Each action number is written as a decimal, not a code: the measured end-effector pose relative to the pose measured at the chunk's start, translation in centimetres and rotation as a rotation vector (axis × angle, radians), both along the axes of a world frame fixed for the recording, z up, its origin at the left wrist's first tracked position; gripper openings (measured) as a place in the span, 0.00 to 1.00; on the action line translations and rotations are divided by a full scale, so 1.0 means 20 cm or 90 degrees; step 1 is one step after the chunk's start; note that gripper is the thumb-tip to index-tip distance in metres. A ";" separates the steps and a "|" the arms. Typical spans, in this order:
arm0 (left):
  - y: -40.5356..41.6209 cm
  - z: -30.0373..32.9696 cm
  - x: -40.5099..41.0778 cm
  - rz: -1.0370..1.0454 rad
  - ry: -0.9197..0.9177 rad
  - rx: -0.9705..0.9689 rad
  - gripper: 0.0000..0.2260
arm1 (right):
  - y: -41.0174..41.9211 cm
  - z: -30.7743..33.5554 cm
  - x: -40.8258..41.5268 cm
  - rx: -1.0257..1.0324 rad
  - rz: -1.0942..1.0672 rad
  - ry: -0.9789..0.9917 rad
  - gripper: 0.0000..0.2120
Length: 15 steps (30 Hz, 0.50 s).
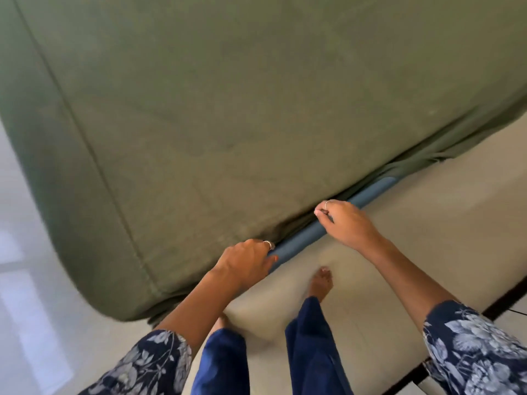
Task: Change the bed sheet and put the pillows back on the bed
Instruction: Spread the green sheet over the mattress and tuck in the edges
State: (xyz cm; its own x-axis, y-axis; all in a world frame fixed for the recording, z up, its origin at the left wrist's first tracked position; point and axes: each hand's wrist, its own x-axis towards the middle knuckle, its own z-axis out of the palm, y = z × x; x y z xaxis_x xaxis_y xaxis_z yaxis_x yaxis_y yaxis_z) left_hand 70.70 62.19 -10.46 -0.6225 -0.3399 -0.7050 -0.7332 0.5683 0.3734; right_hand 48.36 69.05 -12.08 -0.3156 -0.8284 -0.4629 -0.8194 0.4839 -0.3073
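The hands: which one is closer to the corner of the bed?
The left hand. It grips the green sheet edge nearer the rounded bed corner; the right hand is farther along the blue bed frame.

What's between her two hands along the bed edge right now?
In the head view, a stretch of blue bed-frame edge runs between the left hand and right hand, with the green sheet bunched just above it.
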 end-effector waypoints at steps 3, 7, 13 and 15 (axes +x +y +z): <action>0.03 -0.03 -0.25 0.014 0.015 -0.005 0.17 | 0.09 0.01 -0.25 -0.087 -0.112 0.068 0.10; 0.12 -0.07 -0.70 -0.038 0.021 0.018 0.20 | 0.26 -0.02 -0.69 -0.144 -0.408 -0.016 0.11; 0.18 -0.17 -1.32 0.057 0.085 -0.011 0.18 | 0.24 -0.22 -1.18 -0.006 -1.024 -0.614 0.37; 0.20 -0.18 -1.46 0.070 0.114 -0.045 0.20 | 0.22 -0.31 -1.26 -0.026 -1.095 -0.751 0.43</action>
State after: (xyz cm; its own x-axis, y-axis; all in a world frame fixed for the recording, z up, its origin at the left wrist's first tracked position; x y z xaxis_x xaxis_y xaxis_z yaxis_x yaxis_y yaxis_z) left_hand 41.46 66.23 -14.10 -0.6922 -0.4572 -0.5585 -0.7176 0.5185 0.4649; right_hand 23.24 73.39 -18.18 -0.2360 -0.0965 -0.9669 0.9025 0.3472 -0.2549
